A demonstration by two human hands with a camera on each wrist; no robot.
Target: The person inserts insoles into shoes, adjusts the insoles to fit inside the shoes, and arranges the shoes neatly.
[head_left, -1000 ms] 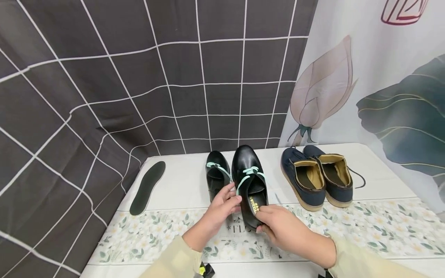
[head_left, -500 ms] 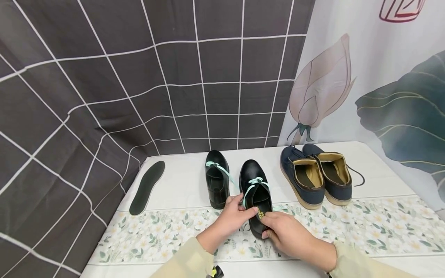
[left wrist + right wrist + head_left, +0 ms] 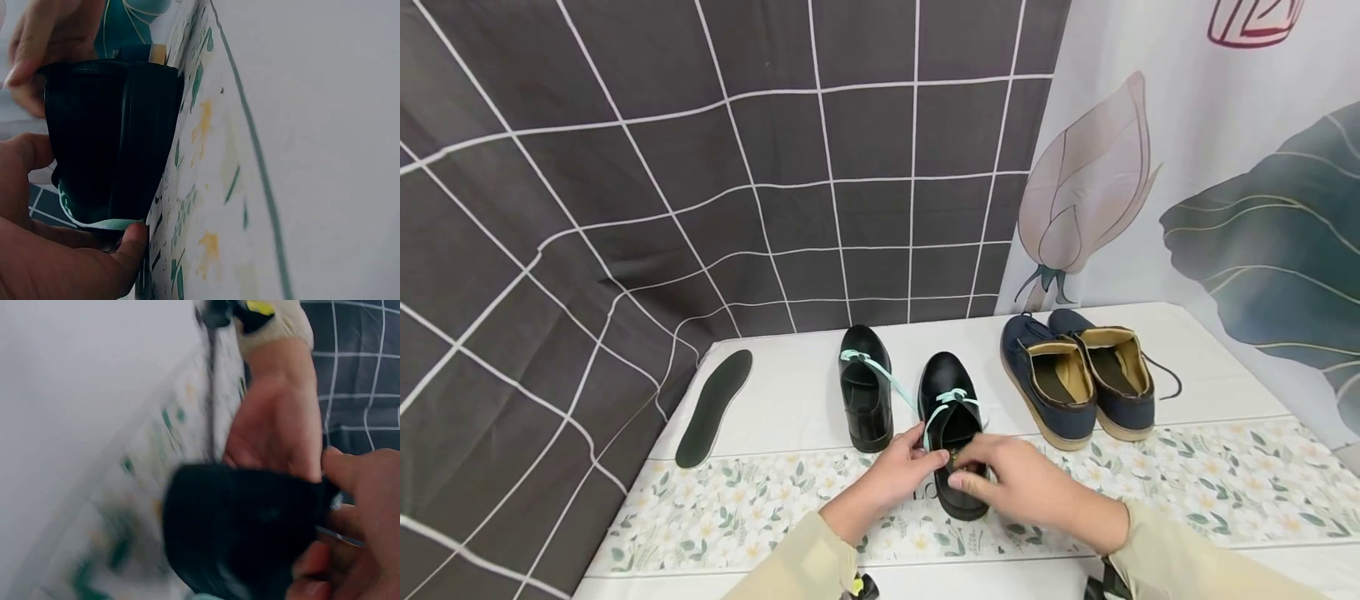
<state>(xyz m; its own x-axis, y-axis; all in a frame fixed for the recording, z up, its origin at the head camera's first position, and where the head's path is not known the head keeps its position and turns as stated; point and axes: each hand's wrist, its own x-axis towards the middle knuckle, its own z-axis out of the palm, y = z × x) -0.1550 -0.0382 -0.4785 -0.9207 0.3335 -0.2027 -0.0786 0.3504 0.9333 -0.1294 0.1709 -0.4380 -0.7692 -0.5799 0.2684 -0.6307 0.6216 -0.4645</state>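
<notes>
A black lace-up dress shoe [image 3: 946,379] with mint laces stands on the table, toe pointing away; its heel [image 3: 119,137] faces the left wrist camera. My left hand [image 3: 895,471] grips the shoe's left side, thumb at the opening's rim and fingers along the outside. Over the rear of the opening is my right hand [image 3: 1018,479], its bent index finger and thumb reaching in above the insole; I cannot tell whether they pinch anything there. The matching black shoe [image 3: 867,400] stands to the left, one mint lace trailing toward the held shoe.
A loose dark insole [image 3: 715,408] lies at the table's left. Two navy shoes [image 3: 1078,379] with tan linings stand on the right, a dark lace end trailing beside them. A floral strip [image 3: 715,517] crosses the white table. A checked dark curtain [image 3: 790,167] hangs behind.
The held shoe has come nearer and slightly right, away from its mate. My right thumb has moved from outside the heel to over the opening. My left hand has followed the shoe.
</notes>
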